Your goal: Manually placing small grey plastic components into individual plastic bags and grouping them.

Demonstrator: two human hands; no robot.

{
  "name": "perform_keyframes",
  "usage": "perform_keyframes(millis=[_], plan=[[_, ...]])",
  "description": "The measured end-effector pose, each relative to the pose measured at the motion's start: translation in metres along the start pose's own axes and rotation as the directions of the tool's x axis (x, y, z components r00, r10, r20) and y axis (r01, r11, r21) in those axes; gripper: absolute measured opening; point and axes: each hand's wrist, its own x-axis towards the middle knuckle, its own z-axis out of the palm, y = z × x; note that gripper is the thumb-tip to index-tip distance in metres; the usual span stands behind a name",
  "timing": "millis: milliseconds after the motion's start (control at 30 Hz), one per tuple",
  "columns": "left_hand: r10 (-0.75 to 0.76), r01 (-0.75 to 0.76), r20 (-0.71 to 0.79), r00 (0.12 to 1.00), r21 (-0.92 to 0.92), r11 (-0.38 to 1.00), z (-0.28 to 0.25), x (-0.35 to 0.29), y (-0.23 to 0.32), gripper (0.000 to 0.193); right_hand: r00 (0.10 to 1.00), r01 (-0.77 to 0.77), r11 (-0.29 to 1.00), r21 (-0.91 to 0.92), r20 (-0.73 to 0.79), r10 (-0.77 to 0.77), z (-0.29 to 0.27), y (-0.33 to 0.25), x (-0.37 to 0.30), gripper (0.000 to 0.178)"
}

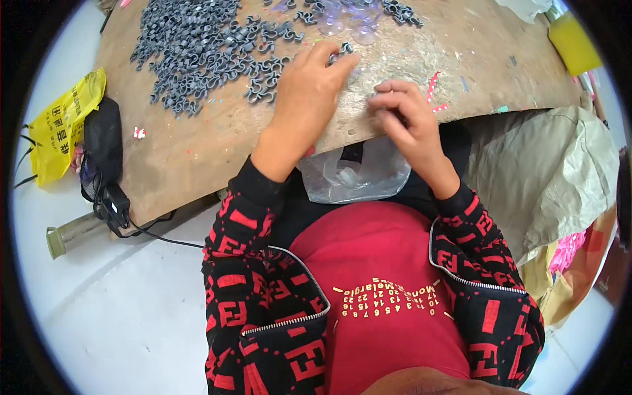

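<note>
My left hand [308,92] is bent over the wooden table, thumb and fingers closed around a small grey plastic clip [345,49] that peeks out at the fingertips. Just to its right, my right hand [409,118] has curled fingers with the tips pinched together. Something tiny may be between them, but I cannot make it out. A big pile of grey S-shaped plastic clips [197,56] spreads to the left of my left hand. Beyond both hands lie several clear, purplish suction cups [352,20].
Below the table edge, a clear plastic bag [355,181] rests on my lap. A red dotted strip [432,87] lies right of my hands. Yellow bag [69,125], black pouch [103,141] and cable hang at the left; a large pale sack [546,174] stands at the right.
</note>
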Motion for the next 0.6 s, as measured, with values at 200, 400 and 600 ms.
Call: perform_keyframes(millis=[200, 400, 600], plan=[[0.009, -0.007, -0.047, 0.999, 0.036, 0.999, 0.009, 0.004, 0.002, 0.019, 0.937, -0.286, 0.786, 0.548, -0.013, 0.35, -0.011, 0.006, 0.003, 0.022], [-0.503, 0.501, 0.349, 0.791, -0.841, 0.204, -0.019, -0.018, 0.037, 0.009, 0.94, -0.274, 0.665, 0.694, 0.048, 0.338, -0.013, -0.017, 0.011, 0.02], [-0.434, 0.39, 0.538, 0.722, -0.836, -0.386, -0.022, -0.037, 0.053, 0.01, 0.941, -0.299, 0.61, 0.734, 0.12, 0.318, -0.012, -0.031, 0.012, 0.02]])
